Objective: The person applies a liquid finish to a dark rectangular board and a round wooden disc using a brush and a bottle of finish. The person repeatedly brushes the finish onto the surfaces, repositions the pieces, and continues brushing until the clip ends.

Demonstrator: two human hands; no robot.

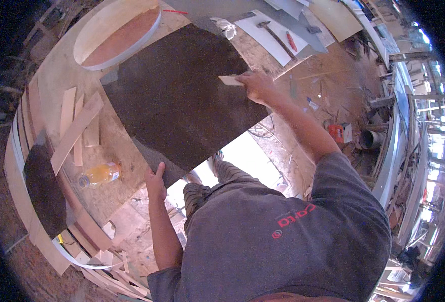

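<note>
A large rectangular sheet [182, 90] lies over the wooden table in front of me, its near edge sticking out past the table. Most of its face is dark brown to black, with a greyer strip by the near left corner. At that corner my left hand [156, 182] grips the edge, thumb on top and fingers hidden underneath. My right hand [257, 86] is closed on a small pale flat spreader [230, 80], held against or just above the sheet near its right edge. I cannot tell whether the spreader touches the surface.
Wood strips [79, 121] and a bottle of yellow-orange liquid [101, 174] are to the left. An oval wooden form [89, 64] stands far left. A hammer [278, 40] and red cutter [291, 41] lie on a white sheet at far right. Scraps litter the floor.
</note>
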